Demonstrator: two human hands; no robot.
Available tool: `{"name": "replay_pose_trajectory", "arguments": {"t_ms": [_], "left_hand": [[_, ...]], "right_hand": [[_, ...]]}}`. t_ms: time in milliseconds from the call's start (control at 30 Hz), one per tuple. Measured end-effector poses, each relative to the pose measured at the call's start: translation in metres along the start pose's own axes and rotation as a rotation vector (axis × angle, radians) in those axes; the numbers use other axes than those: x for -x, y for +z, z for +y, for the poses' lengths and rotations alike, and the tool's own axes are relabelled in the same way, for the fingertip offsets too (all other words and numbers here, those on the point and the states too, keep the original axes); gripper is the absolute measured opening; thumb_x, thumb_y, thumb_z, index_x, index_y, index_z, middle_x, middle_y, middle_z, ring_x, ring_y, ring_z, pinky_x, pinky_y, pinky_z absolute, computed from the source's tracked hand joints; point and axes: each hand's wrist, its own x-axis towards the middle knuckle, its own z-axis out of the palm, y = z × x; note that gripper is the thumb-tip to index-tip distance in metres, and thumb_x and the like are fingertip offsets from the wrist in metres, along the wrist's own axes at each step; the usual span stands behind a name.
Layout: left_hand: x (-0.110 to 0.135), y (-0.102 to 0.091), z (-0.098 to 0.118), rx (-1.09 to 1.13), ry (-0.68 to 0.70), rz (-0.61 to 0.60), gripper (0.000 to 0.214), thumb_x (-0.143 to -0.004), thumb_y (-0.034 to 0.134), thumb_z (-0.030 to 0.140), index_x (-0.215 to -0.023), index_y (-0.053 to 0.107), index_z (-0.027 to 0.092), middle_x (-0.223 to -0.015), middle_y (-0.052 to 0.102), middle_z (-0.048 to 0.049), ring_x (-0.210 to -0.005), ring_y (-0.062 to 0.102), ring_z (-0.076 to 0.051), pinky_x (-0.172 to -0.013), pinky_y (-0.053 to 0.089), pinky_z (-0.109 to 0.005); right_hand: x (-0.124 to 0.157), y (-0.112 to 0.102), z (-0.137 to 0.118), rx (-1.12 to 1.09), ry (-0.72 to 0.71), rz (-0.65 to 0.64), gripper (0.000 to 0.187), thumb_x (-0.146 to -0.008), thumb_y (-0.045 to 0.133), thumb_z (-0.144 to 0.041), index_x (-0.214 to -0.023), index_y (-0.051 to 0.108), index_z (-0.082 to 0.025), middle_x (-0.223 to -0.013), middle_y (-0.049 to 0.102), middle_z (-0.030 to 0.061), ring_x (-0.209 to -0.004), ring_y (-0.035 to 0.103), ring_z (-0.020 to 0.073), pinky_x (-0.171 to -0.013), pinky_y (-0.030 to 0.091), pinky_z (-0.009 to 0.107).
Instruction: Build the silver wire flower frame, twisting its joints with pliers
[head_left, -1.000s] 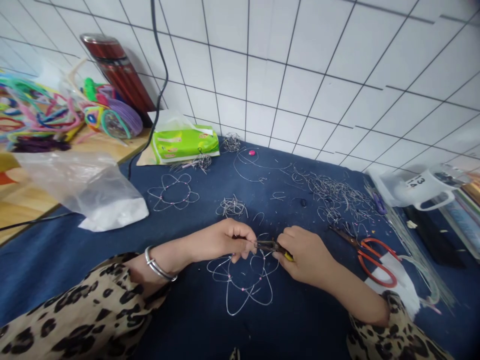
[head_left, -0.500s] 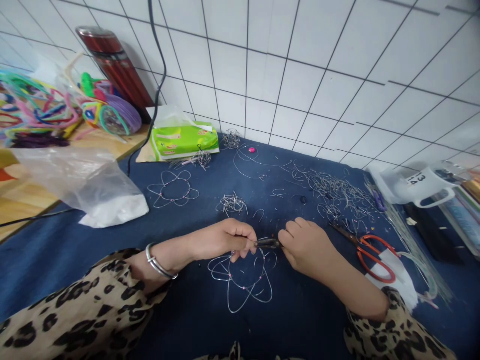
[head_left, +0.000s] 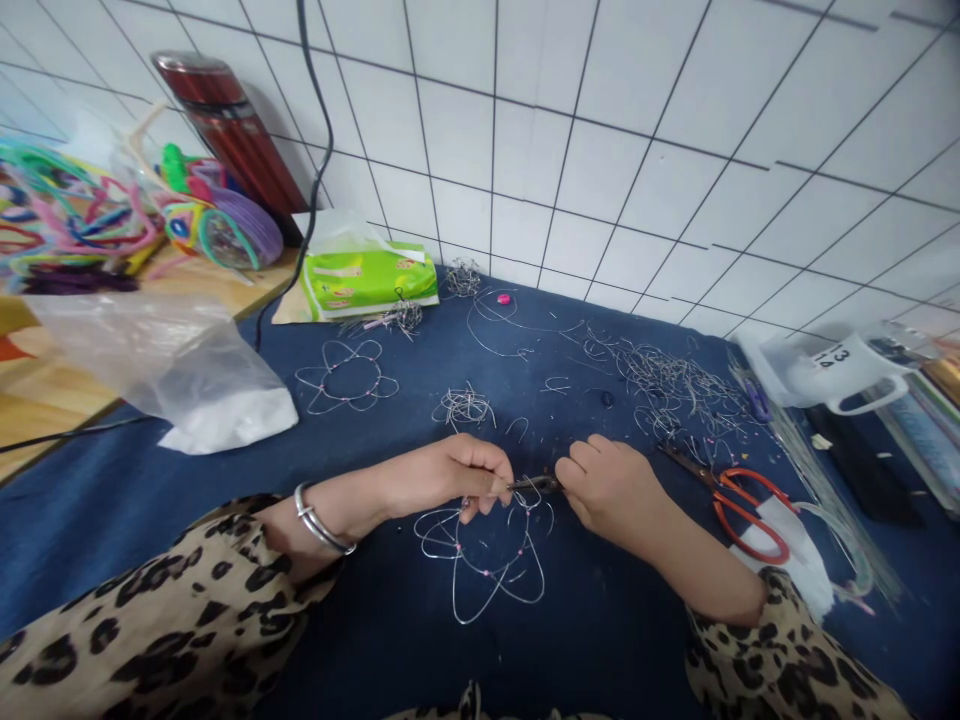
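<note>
We had the wire flower (head_left: 486,573) on the near side of the wire bundle (head_left: 465,408). Our left hand (head_left: 459,474) pinched its far edge; our right hand (head_left: 609,490) gripped the pliers (head_left: 538,485), tips at the left fingers. We judged the step as wire bending; the next move called for a steady pinch and controlled turning.

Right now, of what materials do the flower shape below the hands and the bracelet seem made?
Flower shape: probably bare metal wire, glossy, with thin silvery loops. Bracelet: likely polished metal, with bright highlights; silver or steel, I cannot tell.
</note>
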Motion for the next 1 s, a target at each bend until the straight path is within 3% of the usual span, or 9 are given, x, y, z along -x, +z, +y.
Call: {"name": "replay_pose_trajectory", "arguments": {"t_ms": [267,467,800,1000], "left_hand": [[0.000,-0.001,-0.003,0.038,-0.004,-0.020,0.014,-0.081,0.054,0.022,-0.080,0.063,0.011,-0.062,0.055,0.0009,-0.050,0.048,-0.007,-0.048,0.040,-0.019],[0.000,-0.001,0.001,-0.001,0.049,0.009,0.017,-0.084,0.051,0.024,-0.085,0.062,0.012,-0.065,0.055,0.0006,-0.052,0.049,-0.007,-0.052,0.041,-0.020],[0.003,0.001,0.007,-0.447,0.185,0.177,0.017,-0.085,0.046,0.021,-0.092,0.061,0.015,-0.075,0.060,-0.0005,-0.058,0.056,-0.008,-0.056,0.044,-0.019],[0.004,0.004,0.009,-0.640,0.295,0.243,0.021,-0.087,0.045,0.026,-0.084,0.062,0.014,-0.071,0.060,-0.0019,-0.057,0.055,-0.008,-0.055,0.044,-0.019]], "right_hand": [[0.001,0.003,0.001,-0.020,-0.001,0.039,0.012,-0.082,0.044,-0.016,-0.073,0.052,-0.017,-0.071,0.049,0.0037,-0.069,0.036,0.0153,-0.055,0.019,0.030],[0.001,0.008,0.002,-0.085,0.060,0.015,0.015,-0.085,0.044,-0.026,-0.074,0.050,-0.018,-0.072,0.050,0.0022,-0.069,0.040,0.0145,-0.057,0.023,0.028],[-0.001,0.005,-0.003,-0.407,0.188,-0.163,0.019,-0.084,0.047,-0.034,-0.073,0.047,-0.018,-0.072,0.052,-0.0014,-0.067,0.046,0.0107,-0.060,0.029,0.023],[-0.001,0.001,-0.004,-0.517,0.228,-0.205,0.022,-0.083,0.049,-0.036,-0.069,0.044,-0.018,-0.068,0.049,-0.0034,-0.061,0.044,0.0087,-0.056,0.027,0.021]]}}
